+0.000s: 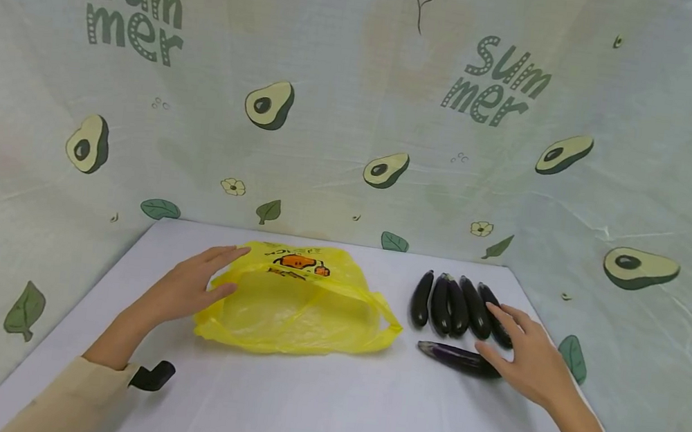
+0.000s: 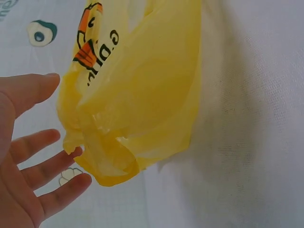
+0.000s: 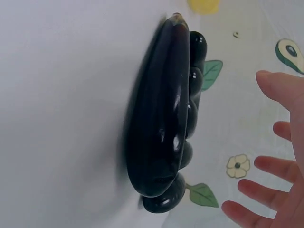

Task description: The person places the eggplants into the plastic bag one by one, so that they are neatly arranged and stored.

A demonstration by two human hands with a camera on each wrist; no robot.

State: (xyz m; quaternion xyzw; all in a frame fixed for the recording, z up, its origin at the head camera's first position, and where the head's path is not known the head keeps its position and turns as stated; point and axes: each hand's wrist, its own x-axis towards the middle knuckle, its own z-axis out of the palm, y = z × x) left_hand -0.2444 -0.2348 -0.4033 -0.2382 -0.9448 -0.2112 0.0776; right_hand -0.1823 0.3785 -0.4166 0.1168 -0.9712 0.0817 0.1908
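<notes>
A yellow plastic bag with an orange cartoon print lies on the table, its mouth facing me and gaping. My left hand is at the bag's left side, fingers spread and thumb apart; in the left wrist view the fingertips reach right to the bag's edge. On the right, one dark purple eggplant lies crosswise in front of a row of several eggplants. Over the right end of these hovers my right hand, its fingers extended and holding nothing. It hides the front eggplant's right end.
A white cloth covers the table. Behind and at both sides hangs a pale curtain printed with avocados, leaves and lettering. Each wrist carries a small black camera mount, such as the one on the left sleeve.
</notes>
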